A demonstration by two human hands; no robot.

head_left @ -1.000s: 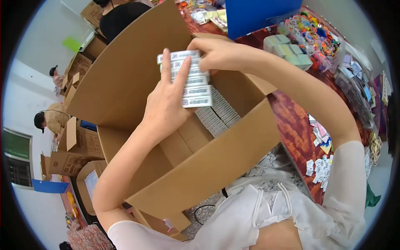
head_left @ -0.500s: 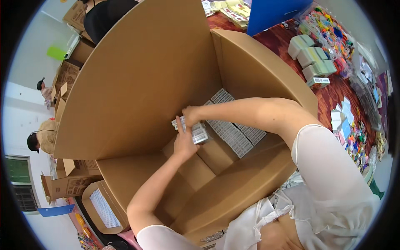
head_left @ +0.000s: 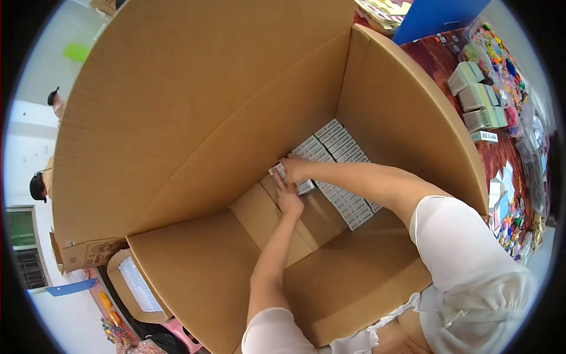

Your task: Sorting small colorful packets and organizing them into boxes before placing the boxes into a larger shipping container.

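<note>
Both my hands are deep inside a large open cardboard carton (head_left: 194, 259), low by its far wall. Between them is a small group of white printed boxes (head_left: 305, 187), partly covered by my fingers. My left hand (head_left: 290, 199) grips this group from the near side, its index finger stretched along the top. My right hand (head_left: 296, 169) is closed over the far end, its fingertips partly hidden. Right beside them, tight rows of matching small boxes (head_left: 352, 213) lie on the carton's bottom toward the right corner; my right forearm crosses above them.
Tall carton walls surround my arms. On the reddish table at right stand stacks of pale cards (head_left: 479, 96), with bags of colourful small pieces (head_left: 501, 53) behind. A blue panel (head_left: 433, 17) rises at the back. Another carton (head_left: 127, 289) sits at left; people are farther off.
My hands and the small group of boxes have gone lower, down to the carton's bottom beside the rows. My view has moved closer over the carton.
</note>
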